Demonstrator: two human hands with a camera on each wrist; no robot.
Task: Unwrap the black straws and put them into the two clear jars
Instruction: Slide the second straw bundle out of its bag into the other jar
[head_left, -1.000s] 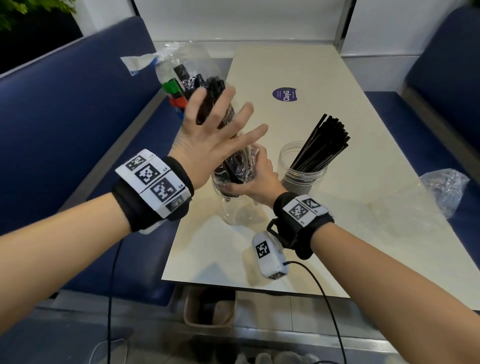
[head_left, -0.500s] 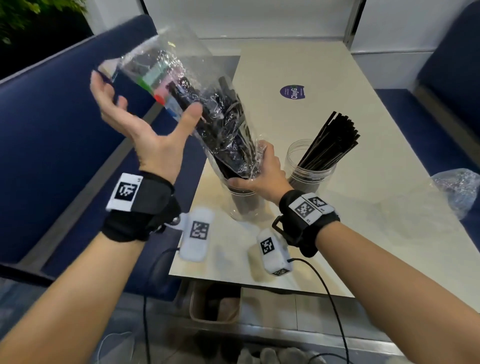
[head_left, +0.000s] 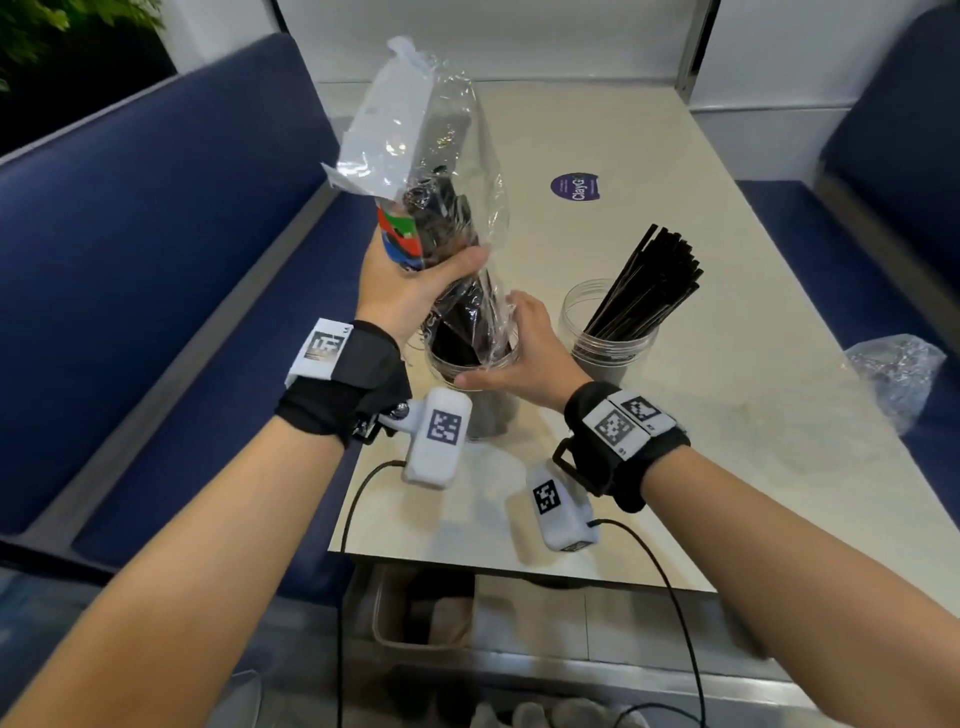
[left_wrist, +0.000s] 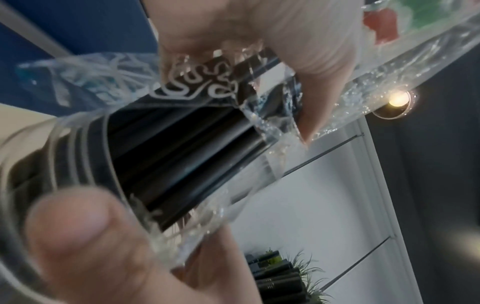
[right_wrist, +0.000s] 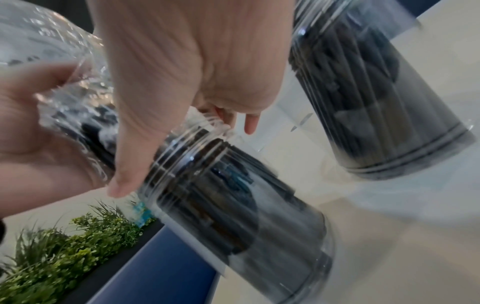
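Left hand (head_left: 410, 286) wrapped round the plastic sleeve (head_left: 415, 135) of black straws (head_left: 447, 228), lower ends already inside the near jar (head_left: 470, 364). Right hand (head_left: 524, 348) cupped at the rim, fingers relaxed. Best to steady the jar, then slide the sleeve straight up. Far jar (head_left: 608, 332) already full. Beige table (head_left: 727, 415), blue benches (head_left: 156, 234), crumpled wrapper (head_left: 893, 374) at right.
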